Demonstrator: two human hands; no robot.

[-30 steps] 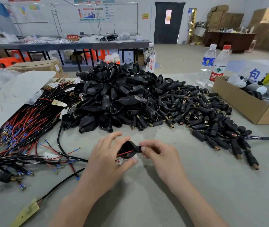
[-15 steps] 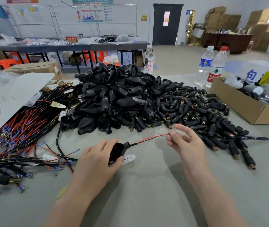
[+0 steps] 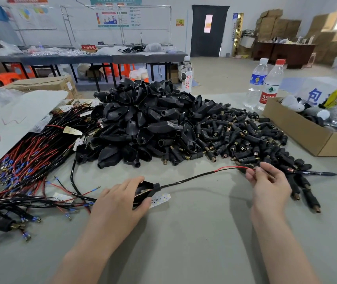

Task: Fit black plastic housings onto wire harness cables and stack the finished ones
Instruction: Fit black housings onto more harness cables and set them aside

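Note:
My left hand [image 3: 120, 203] grips a black plastic housing [image 3: 145, 190] low over the grey table. A black cable [image 3: 186, 178] runs out of the housing's narrow neck to the right and splits into a red and a black wire. My right hand [image 3: 270, 185] pinches those wire ends, stretched out near the small connectors. A large heap of loose black housings [image 3: 143, 124] lies behind my hands. Bundles of red and black harness cables [image 3: 26, 160] lie at the left.
A spread of small black connectors with brass ends [image 3: 245, 140] lies at the right. A cardboard box [image 3: 298, 130] stands at the far right, with two water bottles [image 3: 266, 85] behind it. A black pen [image 3: 315, 173] lies beyond my right hand. A small white LED strip [image 3: 161, 199] lies under the housing.
My right hand has pulled the wires out of the housing's neck and moved far to the right, so a long stretch of cable now shows. My left hand keeps hold of the housing.

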